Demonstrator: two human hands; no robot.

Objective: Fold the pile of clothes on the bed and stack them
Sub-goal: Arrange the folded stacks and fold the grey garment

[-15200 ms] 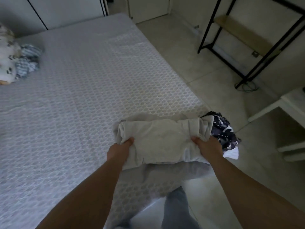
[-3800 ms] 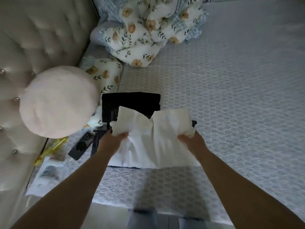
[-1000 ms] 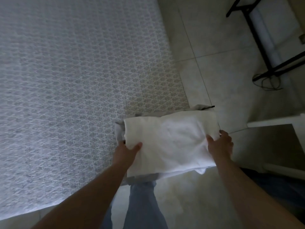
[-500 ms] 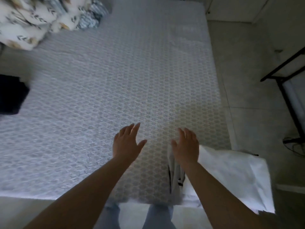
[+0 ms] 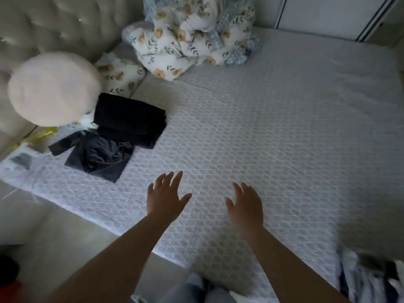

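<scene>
The bed [image 5: 273,132] under me is covered in a pale quilted spread with a raised, honeycomb-like pattern, soft and matte. At its far left corner sits a folded black garment [image 5: 129,119], thick and squared off in neat layers, with a dark grey garment [image 5: 99,157] just in front of it, touching it, creased and only loosely flattened. A round, fuzzy cream cushion [image 5: 52,88] leans against the tufted, buttoned headboard [image 5: 54,25] just left of the black one. Behind them lies a floral pillow [image 5: 122,73], and farther back a bunched floral blanket [image 5: 192,36], white with tan blooms and blue checked patches. A flat dark remote-like object [image 5: 62,144] and a clear plastic packet [image 5: 20,162] lie near the bed's left edge. At the lower right corner, a crumpled heap of pale and dark striped clothes [image 5: 367,278] hangs at the bed's edge, blurred.

My left hand [image 5: 165,200] and right hand [image 5: 246,206] reach out over the bare middle of the spread, palms down, fingers [image 5: 177,179] spread apart and straight, holding nothing. I cannot tell whether they touch the spread. Nothing lies between my hands and the folded dark pieces, which sit up and to the left of my left hand, well apart from it. The heap is off to the right, behind my right forearm, clear of my fingers too.
</scene>
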